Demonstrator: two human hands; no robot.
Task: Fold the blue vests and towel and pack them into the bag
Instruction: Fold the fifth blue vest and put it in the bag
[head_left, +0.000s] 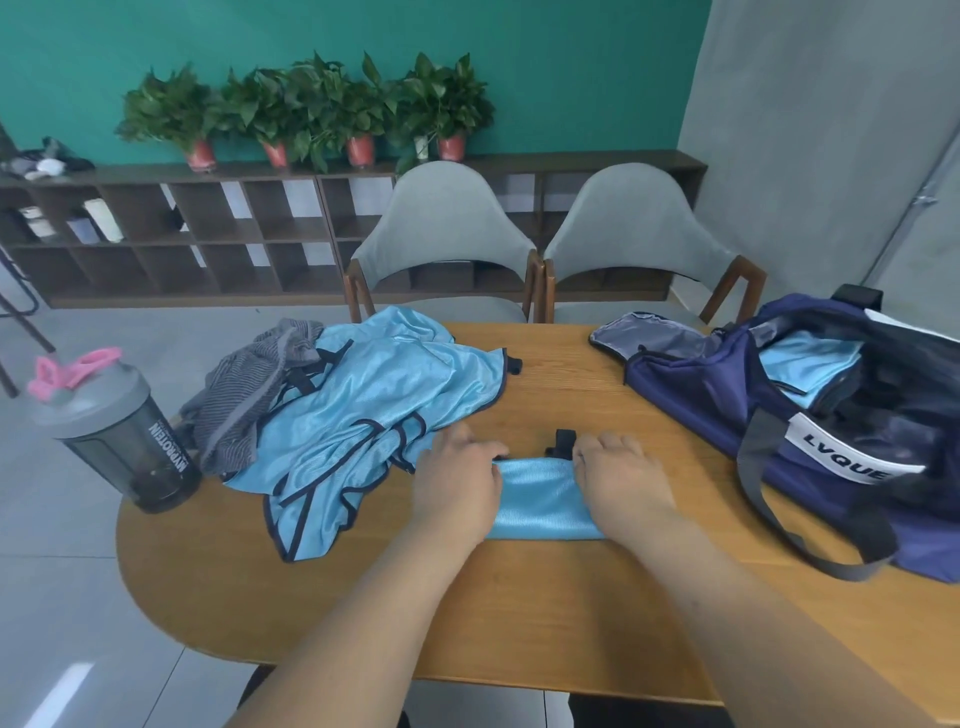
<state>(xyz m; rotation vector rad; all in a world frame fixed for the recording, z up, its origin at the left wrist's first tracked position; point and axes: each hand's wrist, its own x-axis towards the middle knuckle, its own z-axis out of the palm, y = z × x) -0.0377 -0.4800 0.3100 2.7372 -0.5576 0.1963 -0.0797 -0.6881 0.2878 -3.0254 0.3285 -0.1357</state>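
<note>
A folded blue vest (543, 499) lies midway between the desk's (519, 623) side edges, long axis left to right; left hand (457, 483) covers its left end, right hand (623, 480) its right end, nearer the open bag (727, 415) at the right edge; fingers close together, tips hidden, so pinching or pressing cannot be told; loose vests (374, 405) and striped towel (244, 395) heap far left.

Table (545, 597): vests (374, 395), bag (701, 395), shaker (119, 431), perhaps towel (244, 395)

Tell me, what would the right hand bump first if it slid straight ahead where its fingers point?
Probably the small black clip just beyond the right hand, beside the folded blue vest. Past that, only table, though depth is unclear.
</note>
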